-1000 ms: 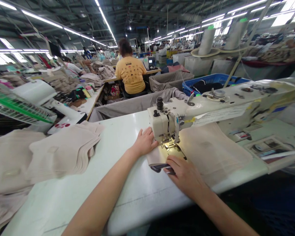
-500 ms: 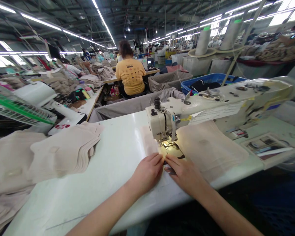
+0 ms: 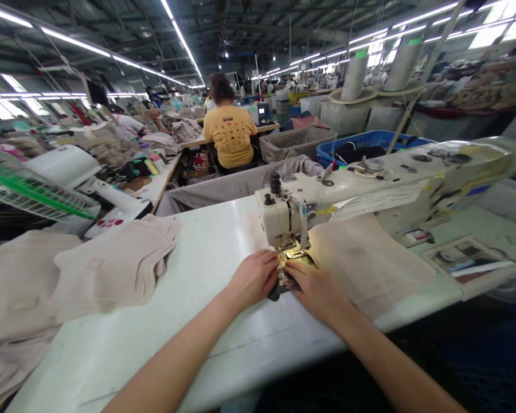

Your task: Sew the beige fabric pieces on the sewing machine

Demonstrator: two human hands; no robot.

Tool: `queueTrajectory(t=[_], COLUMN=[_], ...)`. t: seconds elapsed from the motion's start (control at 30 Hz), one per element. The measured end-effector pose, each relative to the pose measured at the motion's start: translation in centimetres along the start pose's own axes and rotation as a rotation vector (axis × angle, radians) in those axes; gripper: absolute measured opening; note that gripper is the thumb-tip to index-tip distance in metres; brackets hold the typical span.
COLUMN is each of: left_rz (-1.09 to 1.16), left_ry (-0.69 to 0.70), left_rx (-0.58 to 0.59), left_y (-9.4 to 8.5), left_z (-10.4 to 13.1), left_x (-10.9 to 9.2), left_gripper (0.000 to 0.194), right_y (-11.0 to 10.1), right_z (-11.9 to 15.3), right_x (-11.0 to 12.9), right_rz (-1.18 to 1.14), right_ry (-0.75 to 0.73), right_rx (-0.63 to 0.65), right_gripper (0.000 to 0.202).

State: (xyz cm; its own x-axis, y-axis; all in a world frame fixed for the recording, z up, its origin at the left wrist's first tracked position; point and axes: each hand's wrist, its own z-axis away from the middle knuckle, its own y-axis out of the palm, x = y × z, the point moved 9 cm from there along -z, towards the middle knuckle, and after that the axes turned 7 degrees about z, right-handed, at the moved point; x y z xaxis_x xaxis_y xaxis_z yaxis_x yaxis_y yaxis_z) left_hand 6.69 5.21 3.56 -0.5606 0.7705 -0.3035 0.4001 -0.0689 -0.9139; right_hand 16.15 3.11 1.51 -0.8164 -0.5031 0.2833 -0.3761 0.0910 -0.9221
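Note:
Both hands are at the needle area of a white sewing machine [image 3: 284, 221]. My left hand [image 3: 254, 277] lies just left of the presser foot, its fingers together on pale fabric [image 3: 254, 226]. Close to it on the right, my right hand [image 3: 312, 287] has its fingers bent together beside the lit metal plate [image 3: 298, 255]. What the fingertips of either hand pinch is too small to make out. Under the machine arm, to the right, lies a larger beige fabric piece [image 3: 365, 258].
Stacked beige pieces [image 3: 107, 267] cover the table's left side near a white fan [image 3: 64, 166]. A tray of small tools [image 3: 468, 258] sits at right. Beyond are a blue basket [image 3: 374, 140], thread cones [image 3: 355, 77] and a seated person in yellow [image 3: 232, 135].
Both hands have moved forward, nearer the presser foot. The pale fabric between them has shifted forward too, and less of it shows in front of the needle.

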Motion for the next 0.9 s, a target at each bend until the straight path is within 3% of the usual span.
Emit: queueTrajectory(t=[0.27,0.5,0.6,0.7,0.8,0.9], left_rz=[-0.014,-0.017,-0.067,-0.094,-0.09,-0.104], left_ry=[-0.011,-0.114,-0.158,-0.158,-0.132,-0.112], left_rx=[-0.069,-0.065,-0.007,0.069,0.108,0.092], left_y=[0.0,-0.4,-0.2,0.7,1.6,1.9], left_z=[0.5,0.7,1.3,2.2,3.1,3.5], left_x=[0.4,1.1,-0.3,-2.8,-4.9,-5.4], left_gripper=[0.028,0.031,0.023,0.018,0.023,0.028], right_y=[0.3,0.0,-0.1,-0.2,-0.2,0.0], right_z=[1.4,1.5,2.1,2.9,3.6,4.0], right_x=[0.1,0.0,-0.5,-0.7,-0.3,0.2], right_rz=[0.025,0.005,-0.032,-0.076,-0.117,-0.093], right_ry=[0.042,0.048,0.076,0.059,0.01,-0.011], right_rx=[0.003,-0.025,-0.045,-0.099,-0.116,-0.067], right_gripper=[0.036,0.032,0.032,0.032,0.032,0.032])
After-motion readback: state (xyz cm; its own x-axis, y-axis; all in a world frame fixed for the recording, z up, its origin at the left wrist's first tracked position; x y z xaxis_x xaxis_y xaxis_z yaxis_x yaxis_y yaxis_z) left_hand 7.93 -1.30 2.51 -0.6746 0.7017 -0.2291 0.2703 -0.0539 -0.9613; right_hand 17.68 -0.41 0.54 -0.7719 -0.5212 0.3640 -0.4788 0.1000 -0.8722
